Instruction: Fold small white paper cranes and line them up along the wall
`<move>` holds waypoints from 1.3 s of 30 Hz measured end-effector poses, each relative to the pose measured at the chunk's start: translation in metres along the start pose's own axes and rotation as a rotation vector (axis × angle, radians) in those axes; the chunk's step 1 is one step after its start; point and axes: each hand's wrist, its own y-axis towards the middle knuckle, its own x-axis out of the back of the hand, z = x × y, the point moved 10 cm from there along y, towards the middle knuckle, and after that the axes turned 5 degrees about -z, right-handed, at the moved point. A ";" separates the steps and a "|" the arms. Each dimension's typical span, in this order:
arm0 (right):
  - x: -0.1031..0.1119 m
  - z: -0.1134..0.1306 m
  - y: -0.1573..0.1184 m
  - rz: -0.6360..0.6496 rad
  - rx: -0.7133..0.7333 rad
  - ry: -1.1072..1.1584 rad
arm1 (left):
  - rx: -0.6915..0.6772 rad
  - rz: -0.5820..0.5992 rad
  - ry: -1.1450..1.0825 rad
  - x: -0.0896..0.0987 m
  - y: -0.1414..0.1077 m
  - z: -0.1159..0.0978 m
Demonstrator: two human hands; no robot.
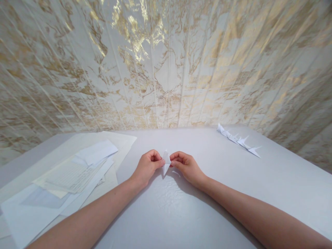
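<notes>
head view: nearest, over the middle of the pale table (166, 214), the left hand (146, 168) and right hand (188, 168) have their fingers pinched on either side of a small folded white paper (166, 163), its narrow end pointing down. off to the left lies a loose, overlapping stack of papers (75, 176), one sheet covered in lines of writing. farther off, right, folded paper pieces (238, 139) sit in a slanting row. behind everything hangs a gold-patterned pale curtain (160, 69).

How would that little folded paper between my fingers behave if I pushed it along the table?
The folded paper looks very light, so it would probably slide easily on the smooth table. Its narrow, pointed shape might tip over, and the thin tips could bend.
</notes>
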 end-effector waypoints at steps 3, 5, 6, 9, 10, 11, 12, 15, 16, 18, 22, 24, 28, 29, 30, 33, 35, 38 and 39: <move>-0.002 0.002 -0.001 0.013 0.021 -0.013 | -0.040 0.016 0.081 -0.002 -0.001 -0.002; -0.002 0.002 -0.001 0.017 0.030 -0.014 | -0.064 0.028 0.139 -0.003 -0.003 -0.004; -0.002 0.001 0.000 0.016 0.032 -0.016 | -0.076 0.040 0.163 -0.004 -0.003 -0.006; 0.000 0.001 0.002 0.001 0.057 -0.031 | -0.109 0.119 0.178 -0.011 -0.006 -0.010; 0.000 0.002 0.002 -0.005 0.076 -0.041 | -0.118 0.155 0.167 -0.014 -0.008 -0.012; 0.001 0.003 0.002 -0.012 0.102 -0.055 | -0.127 0.187 0.155 -0.017 -0.009 -0.013; 0.002 0.006 0.002 -0.016 0.132 -0.076 | -0.137 0.211 0.146 -0.019 -0.010 -0.014; 0.001 0.012 0.001 -0.010 0.214 -0.170 | -0.143 0.226 0.143 -0.020 -0.009 -0.011; 0.000 0.013 0.000 -0.004 0.228 -0.200 | -0.136 0.223 0.145 -0.019 -0.009 -0.010; -0.001 0.015 -0.002 0.004 0.245 -0.246 | -0.115 0.221 0.141 -0.019 -0.008 -0.007; -0.001 0.019 -0.005 -0.013 0.294 -0.319 | -0.095 0.199 0.126 -0.018 -0.008 -0.008; -0.001 0.021 -0.006 -0.019 0.314 -0.349 | -0.088 0.184 0.101 -0.017 -0.009 -0.011; -0.002 0.023 -0.008 -0.020 0.335 -0.380 | -0.047 0.174 0.031 -0.018 -0.010 -0.011; -0.003 0.024 -0.008 -0.021 0.344 -0.387 | -0.039 0.173 0.021 -0.018 -0.009 -0.010; -0.003 0.024 -0.008 -0.023 0.352 -0.396 | -0.032 0.169 0.013 -0.018 -0.009 -0.009; -0.003 0.026 -0.009 -0.036 0.367 -0.415 | -0.013 0.165 -0.009 -0.018 -0.008 -0.006; -0.003 0.025 -0.009 -0.040 0.360 -0.424 | -0.010 0.164 -0.011 -0.018 -0.008 -0.006; -0.005 0.024 -0.009 -0.027 0.339 -0.409 | -0.017 0.161 0.010 -0.018 -0.008 -0.007; -0.006 0.023 -0.009 -0.019 0.324 -0.387 | -0.020 0.162 0.021 -0.018 -0.008 -0.007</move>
